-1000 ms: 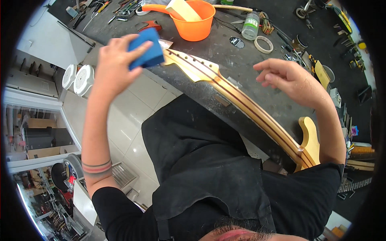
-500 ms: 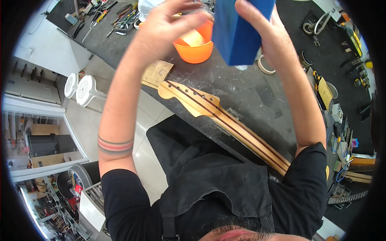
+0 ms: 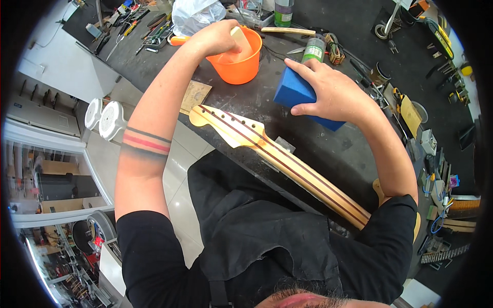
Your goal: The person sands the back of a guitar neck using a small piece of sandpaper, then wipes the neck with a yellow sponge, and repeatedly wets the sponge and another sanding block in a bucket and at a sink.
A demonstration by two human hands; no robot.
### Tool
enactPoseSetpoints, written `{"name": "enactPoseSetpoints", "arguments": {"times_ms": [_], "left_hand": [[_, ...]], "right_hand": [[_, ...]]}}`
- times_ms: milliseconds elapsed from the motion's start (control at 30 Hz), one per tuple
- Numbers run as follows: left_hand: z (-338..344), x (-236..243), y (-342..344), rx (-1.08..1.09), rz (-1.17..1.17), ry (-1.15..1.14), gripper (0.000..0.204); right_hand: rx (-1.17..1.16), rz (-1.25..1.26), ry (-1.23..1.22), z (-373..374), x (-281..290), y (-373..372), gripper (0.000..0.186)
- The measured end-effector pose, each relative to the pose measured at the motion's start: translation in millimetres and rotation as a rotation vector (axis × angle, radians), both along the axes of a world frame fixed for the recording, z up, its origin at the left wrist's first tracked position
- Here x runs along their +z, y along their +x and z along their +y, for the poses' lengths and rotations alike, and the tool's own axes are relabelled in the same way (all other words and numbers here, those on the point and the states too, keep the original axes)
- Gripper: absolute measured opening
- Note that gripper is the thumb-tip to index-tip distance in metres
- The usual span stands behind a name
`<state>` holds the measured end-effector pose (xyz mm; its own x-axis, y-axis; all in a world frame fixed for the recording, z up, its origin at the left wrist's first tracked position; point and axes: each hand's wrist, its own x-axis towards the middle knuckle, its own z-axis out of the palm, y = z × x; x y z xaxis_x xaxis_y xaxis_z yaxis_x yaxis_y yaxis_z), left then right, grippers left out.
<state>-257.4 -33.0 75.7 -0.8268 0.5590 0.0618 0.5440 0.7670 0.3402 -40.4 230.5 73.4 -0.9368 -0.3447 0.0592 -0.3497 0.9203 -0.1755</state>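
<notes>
My left hand (image 3: 221, 41) reaches into an orange bucket (image 3: 237, 72), its fingers closed around a pale cream block (image 3: 239, 38); the fingertips are partly hidden inside. In my right hand (image 3: 334, 90) is a blue rectangular block (image 3: 292, 88), gripped from above with thumb and fingers on its sides, over the dark workbench. Nearer to me lies a pale wooden guitar neck (image 3: 303, 174) with dark lengthwise stripes and a row of holes in its headstock (image 3: 226, 123). It slants across the bench edge, and my right arm covers part of its far end.
A brown sheet of sandpaper (image 3: 196, 96) lies by the headstock. Behind the blue block are a clear bottle with a green label (image 3: 314, 50) and a curved wooden strip (image 3: 287, 31). A white plastic bag (image 3: 197, 18) and several tools stand at the back left. White stools (image 3: 110, 120) are at left.
My left hand has gone down into the bucket and taken hold of the pale block. My right hand has lowered the blue block from close to the camera toward the bench.
</notes>
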Motion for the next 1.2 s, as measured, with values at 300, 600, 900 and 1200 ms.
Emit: {"name": "enactPoseSetpoints", "arguments": {"times_ms": [300, 600, 900, 1200], "left_hand": [[-25.5, 21.2, 11.4, 0.112, 0.011, 0.006, 0.045], [-38.7, 42.5, 31.7, 0.211, -0.048, 0.238, 0.043], [-57.6, 42.7, 22.6, 0.182, 0.081, 0.377, 0.038], [-56.5, 9.6, -23.5, -0.277, 0.338, 0.660, 0.055]], "right_hand": [[0.074, -0.517, -0.280, 54.8, 6.7, -32.8, 0.103], [-0.004, -0.135, 0.194, 43.6, -12.5, -5.5, 0.108], [0.158, -0.075, -0.108, 19.1, 7.4, -70.3, 0.101], [0.447, -0.556, -0.760, -77.9, -7.1, -254.7, 0.092]]}}
